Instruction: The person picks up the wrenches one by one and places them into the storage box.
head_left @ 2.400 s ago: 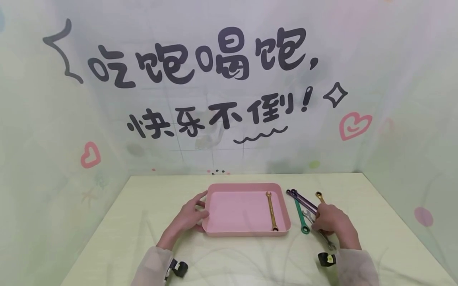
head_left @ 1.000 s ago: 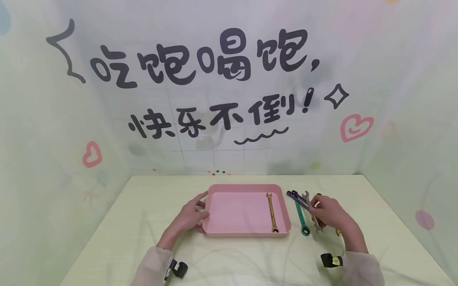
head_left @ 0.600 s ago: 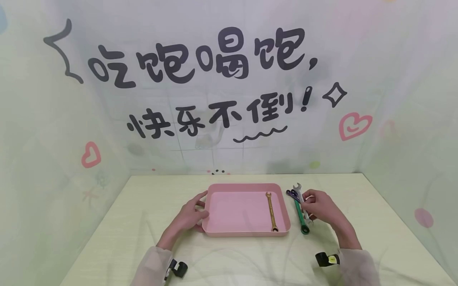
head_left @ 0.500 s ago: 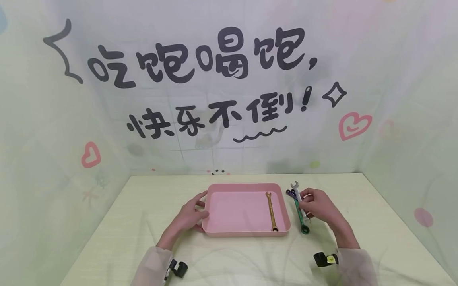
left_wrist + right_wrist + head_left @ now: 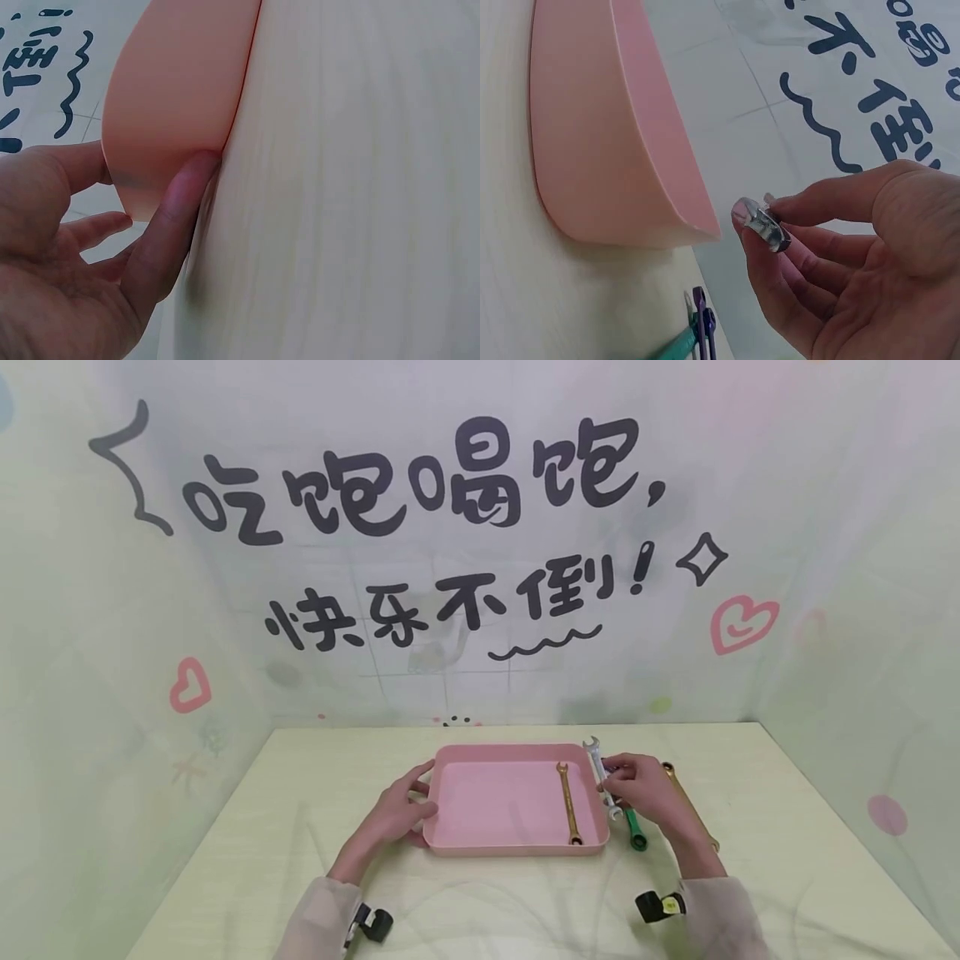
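Observation:
A pink tray (image 5: 510, 850) sits mid-table with one gold wrench (image 5: 567, 802) lying inside along its right side. My right hand (image 5: 624, 777) pinches a silver wrench (image 5: 598, 768) by its shaft between thumb and fingers, held above the tray's right rim. The right wrist view shows the silver wrench (image 5: 765, 226) end-on at my fingertips (image 5: 744, 212), just beyond the tray's corner (image 5: 600, 142). My left hand (image 5: 401, 810) rests against the tray's left edge; its thumb (image 5: 176, 217) lies straight along the tray wall (image 5: 180, 97), holding nothing.
On the pale tabletop (image 5: 300, 827) right of the tray lie a green wrench (image 5: 634, 832), a purple wrench (image 5: 704, 324) mostly hidden by my hand, and another gold wrench (image 5: 686, 795). Printed backdrop walls (image 5: 480, 568) close in the back and both sides.
My right hand lifted the silver wrench from the pile on the right and carried it left to the tray's right rim. The left hand and the tray have not moved.

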A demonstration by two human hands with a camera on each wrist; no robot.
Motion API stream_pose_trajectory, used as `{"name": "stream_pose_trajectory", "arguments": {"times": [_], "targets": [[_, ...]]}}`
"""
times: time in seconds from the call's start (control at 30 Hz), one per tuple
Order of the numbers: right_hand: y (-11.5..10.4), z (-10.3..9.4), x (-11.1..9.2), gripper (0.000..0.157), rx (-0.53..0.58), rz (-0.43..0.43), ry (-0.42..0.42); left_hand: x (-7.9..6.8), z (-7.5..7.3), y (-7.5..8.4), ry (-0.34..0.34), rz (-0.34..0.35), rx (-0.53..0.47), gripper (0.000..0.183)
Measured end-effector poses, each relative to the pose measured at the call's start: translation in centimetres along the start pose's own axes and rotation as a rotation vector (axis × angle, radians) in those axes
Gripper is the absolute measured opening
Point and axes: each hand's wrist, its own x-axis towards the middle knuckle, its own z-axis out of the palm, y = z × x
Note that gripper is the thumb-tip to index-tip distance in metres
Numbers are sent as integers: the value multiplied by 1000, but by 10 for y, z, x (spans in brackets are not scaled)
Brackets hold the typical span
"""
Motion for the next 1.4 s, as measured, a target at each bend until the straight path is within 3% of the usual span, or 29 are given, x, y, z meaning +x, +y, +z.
{"name": "stream_pose_trajectory", "arguments": {"times": [0.3, 0.57, 0.93, 1.4], "targets": [[-5, 18, 4, 46, 77, 4, -8, -1, 0, -1, -19, 9, -25, 79], [-10, 37, 5, 39, 29, 19, -11, 0, 0, 0, -11, 10, -9, 78], [-10, 63, 9, 28, -142, -16, 89, 0, -1, -2, -15, 7, -24, 80], [-10, 81, 7, 20, -226, -20, 34, 0, -1, -1, -16, 11, -35, 79]]}}
